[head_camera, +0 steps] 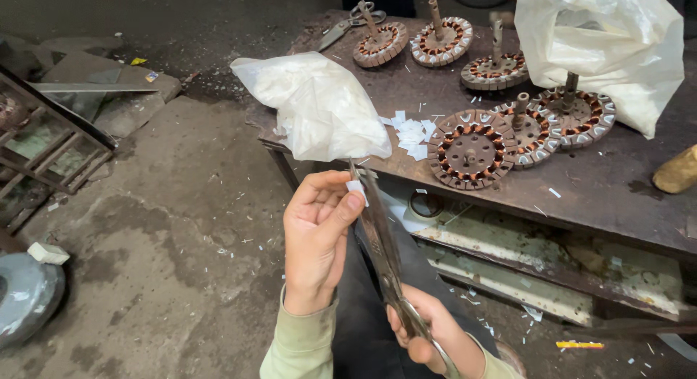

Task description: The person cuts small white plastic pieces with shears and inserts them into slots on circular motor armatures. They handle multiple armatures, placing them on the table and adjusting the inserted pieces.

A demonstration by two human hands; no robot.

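My left hand (pixel 317 237) pinches a small white paper slip (pixel 355 185) between thumb and fingertips, held up against the blades of a long pair of metal scissors (pixel 379 241). My right hand (pixel 428 339) grips the scissors' handles low in the view, blades pointing up toward the table edge. Just beyond the blade tips lies a white plastic bag (pixel 316 107) full of white slips on the corner of the rusty metal table (pixel 602 183). A small heap of cut white paper pieces (pixel 412 134) lies beside a wound copper stator (pixel 470 149).
Several more stators (pixel 443 41) with shafts stand on the table. A large white sack (pixel 610 41) sits at the back right. Another pair of scissors (pixel 347 25) lies at the far corner. A metal rack (pixel 43 143) and grey round object (pixel 25 295) stand on the littered floor at left.
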